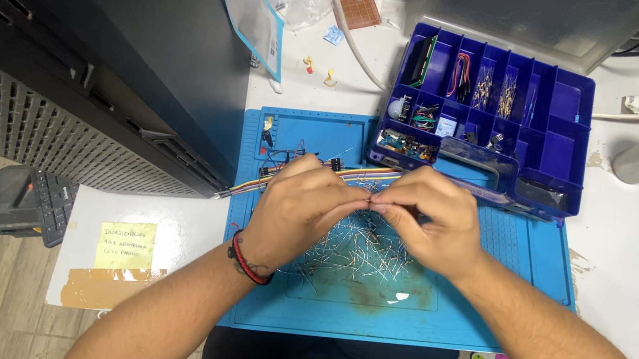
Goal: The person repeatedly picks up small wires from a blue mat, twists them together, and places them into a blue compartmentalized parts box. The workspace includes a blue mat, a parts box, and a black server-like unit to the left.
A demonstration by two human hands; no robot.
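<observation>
While both hands meet over the blue mat point(317, 313), the left hand point(300, 210) and right hand point(434, 225) pinch fingertips together on one tiny part, likely a resistor, too small to tell for sure. It sits right between the fingertips, above the big pile of loose resistors point(351, 251). Judging by that pile, most of the sorting's left; the purple box point(562, 114) behind has several bins filled, some empty. A ribbon cable point(252, 183) runs just past the knuckles.
</observation>
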